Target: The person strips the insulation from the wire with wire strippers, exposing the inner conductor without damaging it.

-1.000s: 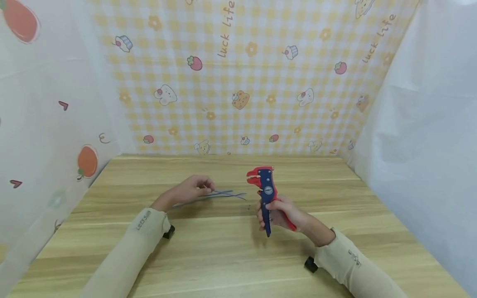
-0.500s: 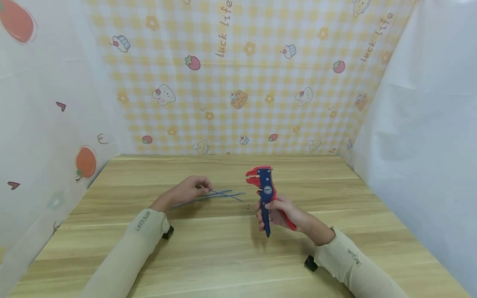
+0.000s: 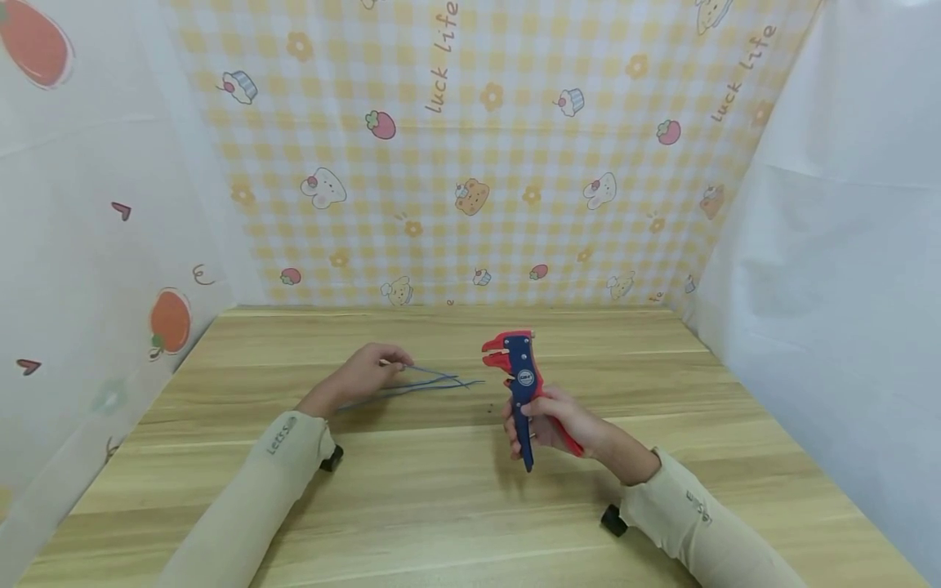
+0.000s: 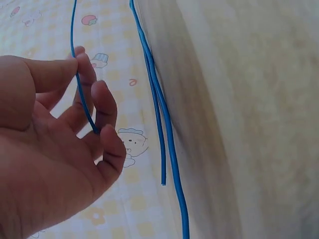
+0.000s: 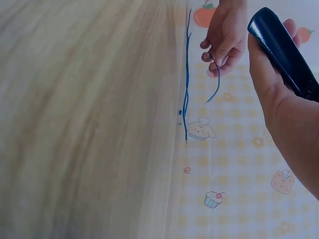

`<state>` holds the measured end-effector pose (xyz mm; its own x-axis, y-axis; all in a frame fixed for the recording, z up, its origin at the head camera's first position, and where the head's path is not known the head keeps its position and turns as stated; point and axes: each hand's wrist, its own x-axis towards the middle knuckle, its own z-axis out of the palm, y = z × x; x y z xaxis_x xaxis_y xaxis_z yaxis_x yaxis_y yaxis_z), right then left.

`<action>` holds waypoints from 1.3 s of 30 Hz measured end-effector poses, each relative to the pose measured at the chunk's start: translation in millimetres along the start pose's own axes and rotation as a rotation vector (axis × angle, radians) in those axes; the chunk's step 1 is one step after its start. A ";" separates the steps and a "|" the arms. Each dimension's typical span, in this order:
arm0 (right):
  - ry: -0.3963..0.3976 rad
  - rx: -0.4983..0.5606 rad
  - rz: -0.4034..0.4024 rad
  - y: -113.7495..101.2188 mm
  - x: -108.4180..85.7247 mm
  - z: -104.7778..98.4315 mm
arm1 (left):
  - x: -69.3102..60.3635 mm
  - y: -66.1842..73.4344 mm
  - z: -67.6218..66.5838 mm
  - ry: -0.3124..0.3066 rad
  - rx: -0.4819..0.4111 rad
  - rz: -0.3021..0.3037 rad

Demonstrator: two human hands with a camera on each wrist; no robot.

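My left hand point(image 3: 365, 377) is at left of centre, a little above the table, and pinches a thin blue wire point(image 4: 73, 30) between thumb and forefinger. That wire passes across the curled fingers in the left wrist view; its other end point(image 5: 209, 99) hangs free with a pale tip. Two more blue wires point(image 4: 172, 144) lie on the table below the hand. My right hand point(image 3: 562, 418) grips the handles of a red and dark blue wire stripper point(image 3: 524, 363), held upright with its notched red jaws facing left. The jaws stand apart, with nothing between them.
Tiny blue bits point(image 3: 491, 407) lie on the wooden table point(image 3: 412, 506) between the hands. A yellow checked cloth point(image 3: 441, 163) hangs behind the table, with white cloths point(image 3: 831, 245) at both sides. Black wrist cameras point(image 3: 613, 520) sit under the sleeves.
My left hand has risen slightly and shifted left, drawing the pinched wire's free end a little left and up. The wire stripper has tilted and moved very slightly left and down.
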<state>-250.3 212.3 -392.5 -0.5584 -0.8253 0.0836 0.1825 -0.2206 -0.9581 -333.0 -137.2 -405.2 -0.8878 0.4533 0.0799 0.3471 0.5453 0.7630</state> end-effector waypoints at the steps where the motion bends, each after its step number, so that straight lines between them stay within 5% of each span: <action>1: -0.001 0.002 0.002 -0.2 0.0 0.1 | 0.1 -0.2 0.1 0.010 0.006 -0.011; 13: -0.004 0.003 0.023 -1.2 -0.9 2.5 | 0.4 -0.5 -2.3 0.114 0.054 -0.158; 21: -0.009 -0.002 0.026 0.2 -0.8 2.8 | 0.7 -4.5 -3.3 0.113 0.070 -0.247; 39: -0.010 -0.008 0.019 1.5 -2.3 -0.6 | 0.0 -4.4 -3.5 0.047 0.057 -0.257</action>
<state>-249.2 214.2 -394.3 -0.5464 -0.8348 0.0678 0.1866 -0.2003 -0.9618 -335.6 -142.1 -406.3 -0.9614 0.2627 -0.0811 0.1241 0.6780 0.7245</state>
